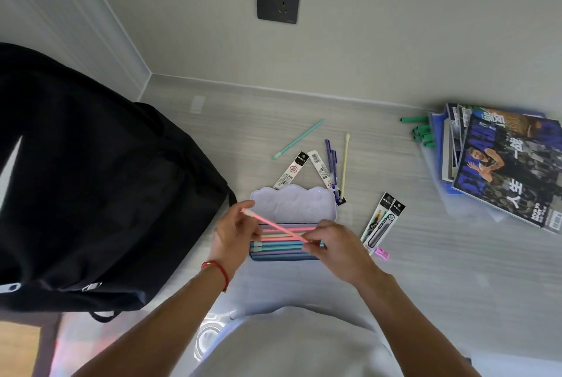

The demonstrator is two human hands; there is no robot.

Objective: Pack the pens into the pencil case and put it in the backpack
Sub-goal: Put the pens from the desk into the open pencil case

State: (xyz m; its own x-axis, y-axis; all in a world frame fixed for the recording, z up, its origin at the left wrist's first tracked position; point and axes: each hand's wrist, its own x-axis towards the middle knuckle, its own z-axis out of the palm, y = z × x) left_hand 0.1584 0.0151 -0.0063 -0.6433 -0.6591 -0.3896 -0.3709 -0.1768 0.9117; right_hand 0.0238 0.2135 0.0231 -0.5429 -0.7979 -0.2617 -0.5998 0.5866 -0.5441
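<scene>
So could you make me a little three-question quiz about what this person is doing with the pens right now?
1. True or false: the pencil case lies open with several pens already inside.
2. What colour is the pen held between the left hand and the right hand?
A. pink B. black C. orange
3. Which side of the case is the backpack on, as the person sees it?

Key: 1 true; 2 A; 3 the left side.

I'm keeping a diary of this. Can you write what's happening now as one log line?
step: packing pens | both hands pinch pink pen over open pencil case | loose: teal pen, yellow pen | backpack waiting
</scene>
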